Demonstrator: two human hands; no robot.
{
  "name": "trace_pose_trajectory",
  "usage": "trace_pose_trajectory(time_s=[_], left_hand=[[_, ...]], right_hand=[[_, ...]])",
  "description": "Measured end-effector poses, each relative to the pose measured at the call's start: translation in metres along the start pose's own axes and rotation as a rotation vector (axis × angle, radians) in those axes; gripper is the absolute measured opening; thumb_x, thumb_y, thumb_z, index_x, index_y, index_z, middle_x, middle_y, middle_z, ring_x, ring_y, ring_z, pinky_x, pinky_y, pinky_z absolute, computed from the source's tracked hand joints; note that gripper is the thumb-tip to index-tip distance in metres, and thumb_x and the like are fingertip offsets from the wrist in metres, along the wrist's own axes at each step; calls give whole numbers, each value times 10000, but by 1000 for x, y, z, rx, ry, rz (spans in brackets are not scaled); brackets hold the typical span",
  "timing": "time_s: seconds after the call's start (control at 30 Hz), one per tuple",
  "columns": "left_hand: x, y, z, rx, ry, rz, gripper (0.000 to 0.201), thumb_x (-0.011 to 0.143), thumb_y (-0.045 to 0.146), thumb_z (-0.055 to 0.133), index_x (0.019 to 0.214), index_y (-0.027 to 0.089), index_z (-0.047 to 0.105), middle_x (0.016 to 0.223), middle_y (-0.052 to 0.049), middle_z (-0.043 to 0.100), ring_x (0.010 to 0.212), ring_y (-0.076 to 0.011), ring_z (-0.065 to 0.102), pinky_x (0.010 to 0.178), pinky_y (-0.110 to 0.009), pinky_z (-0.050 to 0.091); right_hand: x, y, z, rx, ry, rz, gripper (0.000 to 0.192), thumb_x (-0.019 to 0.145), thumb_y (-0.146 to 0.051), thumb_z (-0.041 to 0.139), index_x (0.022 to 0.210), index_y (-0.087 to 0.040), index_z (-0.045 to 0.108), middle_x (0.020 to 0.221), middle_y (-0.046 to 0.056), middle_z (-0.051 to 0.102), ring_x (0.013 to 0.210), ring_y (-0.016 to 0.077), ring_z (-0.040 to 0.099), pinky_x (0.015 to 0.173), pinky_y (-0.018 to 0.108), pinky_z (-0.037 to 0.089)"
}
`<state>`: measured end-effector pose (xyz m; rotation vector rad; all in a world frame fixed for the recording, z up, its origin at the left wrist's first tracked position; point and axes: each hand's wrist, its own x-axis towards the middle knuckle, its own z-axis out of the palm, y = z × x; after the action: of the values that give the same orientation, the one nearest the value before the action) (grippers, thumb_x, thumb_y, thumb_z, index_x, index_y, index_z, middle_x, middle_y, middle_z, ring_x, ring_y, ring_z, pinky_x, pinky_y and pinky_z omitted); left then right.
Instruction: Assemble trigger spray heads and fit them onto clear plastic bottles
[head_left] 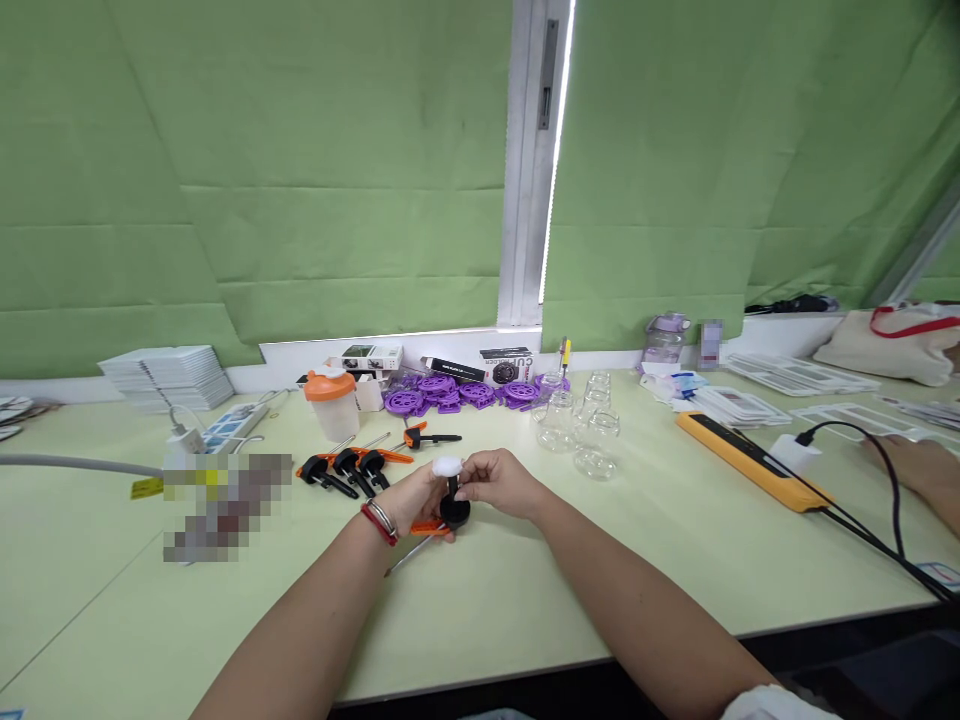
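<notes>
Both hands meet at the centre of a pale green tabletop (pixel 675 560). The left hand (pixel 416 500) has its grip closed around an orange-and-black clamp (pixel 454 512), with a white pad (pixel 448 466) at the top. The right hand (pixel 499 482) pinches the clamp's black stem, though fingertips blur together here. At ten o'clock lie more clamps (pixel 349 468); at twelve, purple discs (pixel 450 392); at one, clear glass jars (pixel 581 425).

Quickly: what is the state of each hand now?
Left hand: closed on the black and orange clamp.
Right hand: fingers pinch the white pad on top of the clamp.
</notes>
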<state>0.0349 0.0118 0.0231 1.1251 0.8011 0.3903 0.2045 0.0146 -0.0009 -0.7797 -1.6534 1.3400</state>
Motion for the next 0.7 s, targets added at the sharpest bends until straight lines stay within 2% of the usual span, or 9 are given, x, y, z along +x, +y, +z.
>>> trace_pose_trajectory(time_s=[0.3, 0.43, 0.57, 0.7], left_hand=[[-1, 4, 4, 23, -1, 18, 565, 699, 618, 471, 1020, 155, 523, 688, -54, 580, 508, -184, 551, 456, -302, 443], [-1, 3, 2, 33, -10, 4, 564, 709, 618, 458, 1031, 160, 523, 685, -55, 584, 501, -192, 562, 430, -285, 422], [0, 1, -1, 26, -29, -3, 592, 717, 647, 422, 1030, 155, 527, 673, -63, 585, 502, -199, 570, 413, -264, 384], [0, 1, -1, 44, -22, 1, 593, 718, 643, 419, 1047, 159, 515, 673, -59, 586, 471, -201, 563, 399, -269, 376]], right_hand=[[-2, 2, -1, -1, -13, -16, 371, 498, -309, 830, 756, -136, 627, 630, -39, 533, 591, 92, 481, 608, 260, 406], [-2, 3, 0, -13, 1, -3, 352, 523, -318, 814, 693, -146, 559, 649, -32, 536, 586, 89, 486, 593, 256, 405], [-1, 5, 2, 21, -17, -30, 359, 549, -291, 798, 777, -159, 553, 672, -44, 520, 608, 85, 484, 613, 249, 405], [-1, 6, 2, 16, -31, -21, 318, 575, -273, 778, 736, -158, 529, 660, -45, 510, 598, 82, 470, 594, 240, 387]])
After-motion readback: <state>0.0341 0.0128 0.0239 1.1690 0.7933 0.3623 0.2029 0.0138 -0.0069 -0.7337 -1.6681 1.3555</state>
